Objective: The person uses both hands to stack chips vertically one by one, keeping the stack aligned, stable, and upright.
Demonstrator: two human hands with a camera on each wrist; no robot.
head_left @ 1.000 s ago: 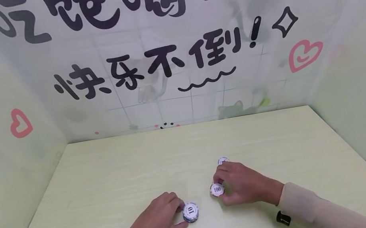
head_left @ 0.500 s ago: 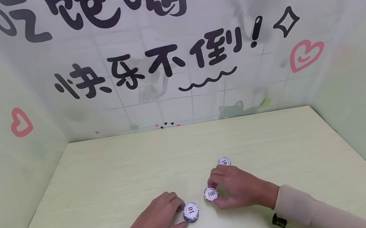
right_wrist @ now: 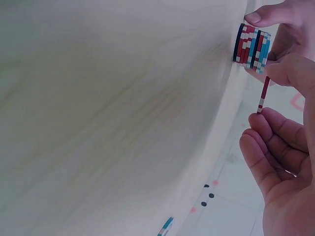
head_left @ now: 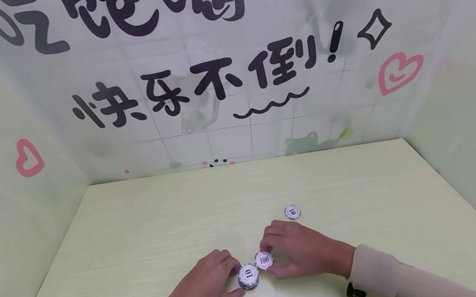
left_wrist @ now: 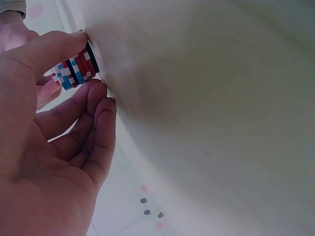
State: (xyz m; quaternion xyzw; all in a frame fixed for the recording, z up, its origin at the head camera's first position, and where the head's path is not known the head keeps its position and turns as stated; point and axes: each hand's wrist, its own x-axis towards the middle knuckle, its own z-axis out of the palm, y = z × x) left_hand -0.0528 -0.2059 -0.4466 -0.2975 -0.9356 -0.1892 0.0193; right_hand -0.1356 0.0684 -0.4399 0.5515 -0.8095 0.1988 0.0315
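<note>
A stack of several poker chips (head_left: 248, 276) stands on the table, its top chip marked 10. Red, blue, white and black edges show on the stack (left_wrist: 76, 69) in the left wrist view. My left hand (head_left: 198, 293) holds the stack from the left, thumb on the near side and fingertips on the far side. Between thumb and fingers, my right hand (head_left: 307, 250) pinches a single poker chip (head_left: 264, 260) marked 100. In the right wrist view this chip (right_wrist: 264, 93) has a red and white edge and is off the table, close beside the stack.
Another poker chip (head_left: 293, 212) marked 10 lies flat on the table (head_left: 159, 214), beyond my right hand. Printed white sheets (head_left: 217, 136) stand behind the table and along both sides.
My right hand has moved left and slightly nearer with the 100 chip, up to the stack. The lone 10 chip now shows fully. My left hand and the stack have stayed put.
</note>
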